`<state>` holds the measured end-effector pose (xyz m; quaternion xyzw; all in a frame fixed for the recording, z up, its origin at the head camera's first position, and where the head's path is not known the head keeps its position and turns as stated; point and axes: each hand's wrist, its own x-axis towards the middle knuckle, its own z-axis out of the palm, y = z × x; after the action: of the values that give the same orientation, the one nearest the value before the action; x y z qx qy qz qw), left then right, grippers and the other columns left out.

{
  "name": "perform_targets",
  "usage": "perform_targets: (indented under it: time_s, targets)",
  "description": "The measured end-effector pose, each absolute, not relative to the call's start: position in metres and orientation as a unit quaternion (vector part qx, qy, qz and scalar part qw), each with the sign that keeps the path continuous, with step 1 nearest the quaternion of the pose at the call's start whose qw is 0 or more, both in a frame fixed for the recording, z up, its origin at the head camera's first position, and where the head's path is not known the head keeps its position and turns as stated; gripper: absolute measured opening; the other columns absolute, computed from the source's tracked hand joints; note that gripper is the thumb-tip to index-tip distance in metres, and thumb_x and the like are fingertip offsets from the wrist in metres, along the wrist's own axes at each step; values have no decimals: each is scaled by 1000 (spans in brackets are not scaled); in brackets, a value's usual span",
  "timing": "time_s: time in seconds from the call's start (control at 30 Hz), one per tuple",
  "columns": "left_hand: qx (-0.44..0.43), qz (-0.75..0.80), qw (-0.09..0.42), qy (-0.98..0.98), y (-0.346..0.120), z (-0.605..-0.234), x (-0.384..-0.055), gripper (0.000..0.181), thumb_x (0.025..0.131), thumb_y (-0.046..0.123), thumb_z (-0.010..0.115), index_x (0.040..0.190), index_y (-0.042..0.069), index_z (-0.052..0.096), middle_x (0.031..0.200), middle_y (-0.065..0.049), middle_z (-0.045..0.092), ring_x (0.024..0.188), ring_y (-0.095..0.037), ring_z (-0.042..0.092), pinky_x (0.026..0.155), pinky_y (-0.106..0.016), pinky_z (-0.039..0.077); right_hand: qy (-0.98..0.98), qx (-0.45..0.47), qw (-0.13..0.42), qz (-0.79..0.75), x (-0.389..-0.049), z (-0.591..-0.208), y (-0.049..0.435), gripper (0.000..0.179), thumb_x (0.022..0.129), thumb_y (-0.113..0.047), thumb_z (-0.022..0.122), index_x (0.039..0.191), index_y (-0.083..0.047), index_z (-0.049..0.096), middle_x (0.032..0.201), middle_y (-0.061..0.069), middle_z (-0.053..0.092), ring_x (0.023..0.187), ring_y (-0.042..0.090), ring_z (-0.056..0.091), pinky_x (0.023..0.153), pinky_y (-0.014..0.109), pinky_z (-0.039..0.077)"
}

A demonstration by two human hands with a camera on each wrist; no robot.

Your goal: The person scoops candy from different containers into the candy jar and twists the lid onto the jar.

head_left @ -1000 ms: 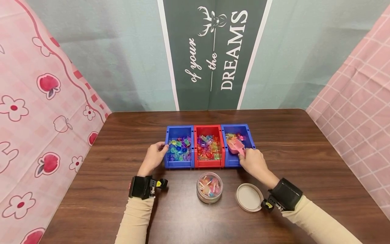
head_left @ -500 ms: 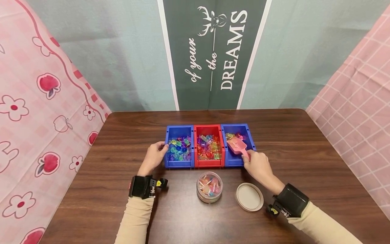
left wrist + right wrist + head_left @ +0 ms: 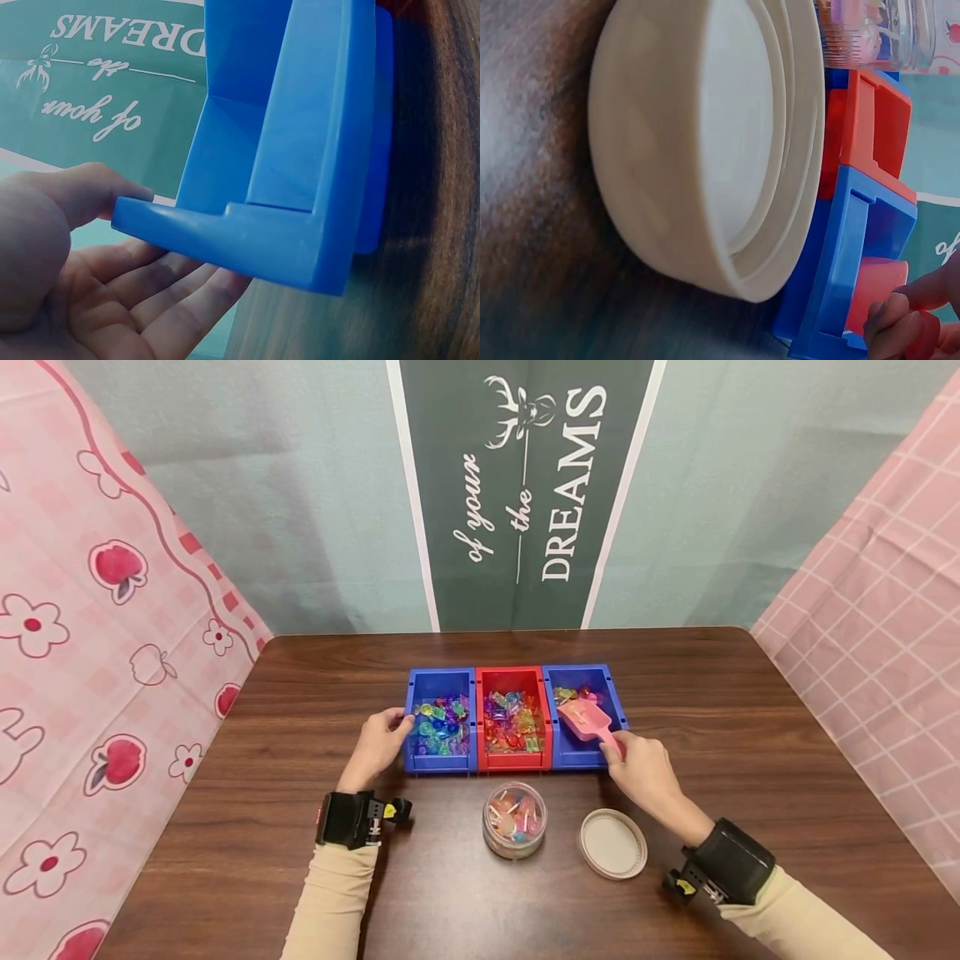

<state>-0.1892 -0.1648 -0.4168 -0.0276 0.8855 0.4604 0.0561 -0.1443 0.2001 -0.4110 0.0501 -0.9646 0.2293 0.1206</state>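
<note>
My right hand point(image 3: 641, 768) grips the handle of a pink scoop point(image 3: 587, 720), whose bowl is over the right blue bin point(image 3: 573, 756). Small colourful pieces point(image 3: 581, 695) lie in that bin, partly behind the scoop. In the right wrist view the fingers point(image 3: 896, 322) curl round the handle. My left hand point(image 3: 372, 747) holds the outer side wall of the left blue bin point(image 3: 441, 766). Thumb and fingers lie on either side of that wall in the left wrist view. Clear coloured pieces point(image 3: 442, 727) lie in the left bin.
Between the blue bins stands a red bin point(image 3: 515, 762) with more coloured pieces. Nearer me on the brown table point(image 3: 450, 902) is an uncovered clear jar point(image 3: 514, 821) of candy-like pieces, some with white sticks. A round cream lid point(image 3: 612, 843) lies to its right.
My right hand has drawn back to the right and toward me with the scoop, whose bowl has swung round and shows more fully. The left hand stays on its bin.
</note>
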Motion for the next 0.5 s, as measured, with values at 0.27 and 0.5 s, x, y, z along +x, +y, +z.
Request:
perform_targets:
  time_s: [0.27,0.5]
  targets:
    - [-26,457,53,887,-166,-416,-189,40,101,19,46,130,-8,53,123,-27,63,109,-32,62,99,-46,51,-960,62,117,245,-136,-409,203,21,88,-9,64,98,8,68,56,5,53,54,16,44,52,26,33]
    - [-26,458,54,887,-165,-416,-189,40,101,19,46,130,-7,53,123,-26,63,107,-31,61,99,-46,51,-956,67,138,251,-128,-403,206,21,86,-8,67,98,8,68,54,3,50,52,13,40,50,23,30]
